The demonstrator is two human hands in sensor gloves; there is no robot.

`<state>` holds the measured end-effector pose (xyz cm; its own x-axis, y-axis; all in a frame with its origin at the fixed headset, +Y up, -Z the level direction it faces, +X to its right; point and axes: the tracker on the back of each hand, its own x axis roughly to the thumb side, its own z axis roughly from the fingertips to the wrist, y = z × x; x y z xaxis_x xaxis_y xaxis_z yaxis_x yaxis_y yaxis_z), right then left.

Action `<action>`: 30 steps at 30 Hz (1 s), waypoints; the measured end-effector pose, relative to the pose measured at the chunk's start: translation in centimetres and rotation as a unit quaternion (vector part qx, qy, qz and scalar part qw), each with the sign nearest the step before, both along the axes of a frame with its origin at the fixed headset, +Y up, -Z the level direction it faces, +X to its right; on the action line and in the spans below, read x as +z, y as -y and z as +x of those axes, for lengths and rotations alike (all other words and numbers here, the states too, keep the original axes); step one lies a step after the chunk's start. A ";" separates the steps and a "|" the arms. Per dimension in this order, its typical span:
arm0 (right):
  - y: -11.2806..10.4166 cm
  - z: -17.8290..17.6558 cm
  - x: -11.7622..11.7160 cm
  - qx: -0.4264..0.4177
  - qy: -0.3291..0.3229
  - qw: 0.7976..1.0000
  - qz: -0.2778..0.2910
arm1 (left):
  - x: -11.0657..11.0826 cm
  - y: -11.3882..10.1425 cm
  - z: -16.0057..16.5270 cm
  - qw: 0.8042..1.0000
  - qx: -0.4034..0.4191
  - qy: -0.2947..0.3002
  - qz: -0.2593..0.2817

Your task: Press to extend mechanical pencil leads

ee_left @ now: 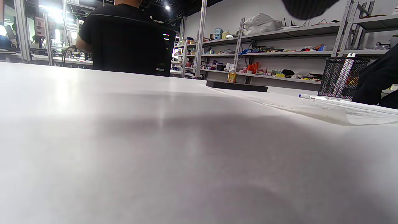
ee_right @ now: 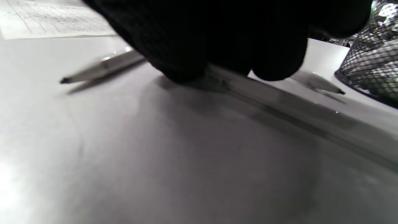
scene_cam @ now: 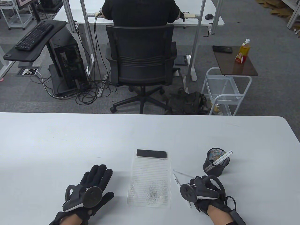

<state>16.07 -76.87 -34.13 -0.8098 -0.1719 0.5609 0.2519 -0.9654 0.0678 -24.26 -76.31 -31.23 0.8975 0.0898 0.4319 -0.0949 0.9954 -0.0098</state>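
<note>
Beside the mesh cup, the right hand curls onto a pencil lying on the table — picking-up step, grip not clearly closed — while the left hand lies flat, fingers spread; next, lift and thumb the cap.

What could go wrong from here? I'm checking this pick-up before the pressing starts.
1. The right hand reaches down over two thin pencils on the table. The near pencil and the second pencil lie close together, so the fingers may nudge or drag both.
2. The mesh cup stands just beyond that hand; lifting carelessly could knock it and tip the pencils leaning inside.
3. The left hand lies flat, far away, so it cannot steady anything.
</note>
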 end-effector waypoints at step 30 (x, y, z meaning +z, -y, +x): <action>-4.6 18.2 -5.2 -0.516 0.514 0.682 0.074 | -0.1 0.0 -0.6 1.000 0.000 -0.009 0.010</action>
<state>34.26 -72.27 -39.35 -0.4946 0.7932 -0.3552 -0.6735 -0.6081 -0.4202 -24.87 -76.35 -31.30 0.9054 0.0808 0.4168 -0.0942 0.9955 0.0116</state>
